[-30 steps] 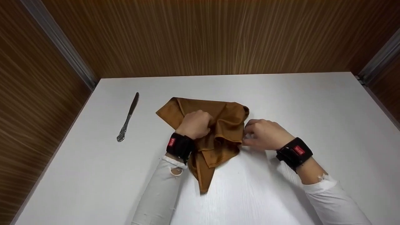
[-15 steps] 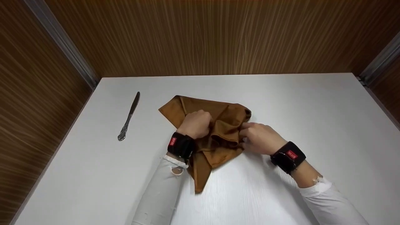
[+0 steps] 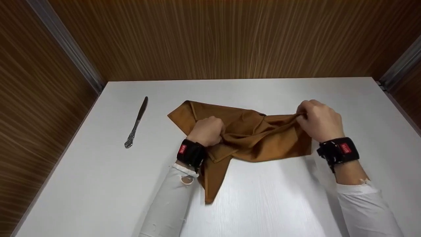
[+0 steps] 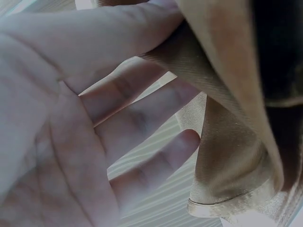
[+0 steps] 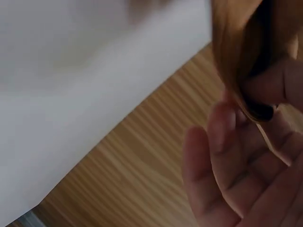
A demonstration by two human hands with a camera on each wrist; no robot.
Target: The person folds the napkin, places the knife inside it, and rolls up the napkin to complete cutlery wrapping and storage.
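A brown cloth napkin (image 3: 253, 138) lies partly folded in the middle of the white table (image 3: 98, 184). My left hand (image 3: 206, 131) grips a bunch of the cloth near its left part; the left wrist view shows the thumb and first finger pinching the napkin (image 4: 227, 118), with the other fingers (image 4: 142, 123) loosely spread. My right hand (image 3: 318, 120) pinches a corner of the cloth and holds it stretched out to the right, a little above the table. The right wrist view shows the napkin (image 5: 236, 52) held between thumb and fingertips.
A metal table knife (image 3: 136, 122) lies at the left of the table, blade pointing away. Wood-panelled walls (image 3: 210, 36) close off the back and both sides. Both wrists wear black bands.
My right hand took a fold at the napkin's right side and pulled it out to the right, spreading the cloth wider. The left hand kept its grip in place.
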